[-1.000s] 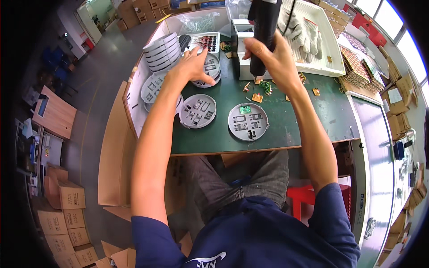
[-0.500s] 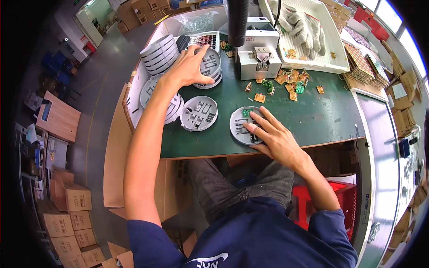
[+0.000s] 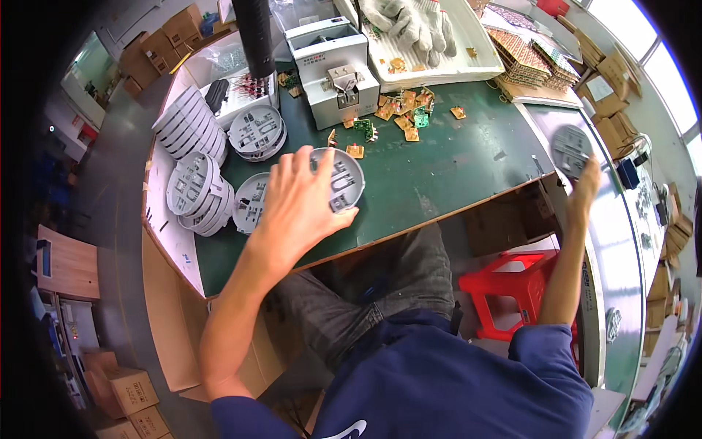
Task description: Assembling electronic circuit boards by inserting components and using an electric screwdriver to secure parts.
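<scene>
head view: right hand (image 3: 584,186) grips disc (image 3: 570,148), left hand (image 3: 291,205) grips second disc (image 3: 346,180); i judge both light, stiff, best rim-held.

Tabletop (image 3: 446,157) lies free right of one obstructing cover (image 3: 346,178)

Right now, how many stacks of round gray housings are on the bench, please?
3: a tilted stack at left, a second stack in front of it, a low stack right of both; others may be hidden.
</scene>
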Motion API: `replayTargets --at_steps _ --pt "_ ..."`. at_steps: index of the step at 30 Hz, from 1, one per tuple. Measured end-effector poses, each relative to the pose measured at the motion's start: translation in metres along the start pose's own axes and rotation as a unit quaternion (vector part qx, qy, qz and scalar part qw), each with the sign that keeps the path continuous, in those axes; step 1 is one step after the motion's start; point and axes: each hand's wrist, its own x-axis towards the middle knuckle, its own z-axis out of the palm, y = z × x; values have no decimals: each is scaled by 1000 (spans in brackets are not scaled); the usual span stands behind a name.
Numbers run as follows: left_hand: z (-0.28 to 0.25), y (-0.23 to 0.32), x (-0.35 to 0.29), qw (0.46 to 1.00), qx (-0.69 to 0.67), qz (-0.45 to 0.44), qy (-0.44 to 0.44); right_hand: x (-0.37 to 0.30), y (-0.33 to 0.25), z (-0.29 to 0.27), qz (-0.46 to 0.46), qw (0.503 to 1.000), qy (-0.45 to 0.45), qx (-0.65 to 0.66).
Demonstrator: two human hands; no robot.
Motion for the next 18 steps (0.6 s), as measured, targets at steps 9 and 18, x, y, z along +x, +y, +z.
replayTargets --at_steps 9,18 --pt "36 -50 8 976 -66 182 -95 74 43 -123 31 917 51 -395" --pt "35 1 -2 994 -77 -79 4 -7 -14 -15 -182 908 -180 -332"
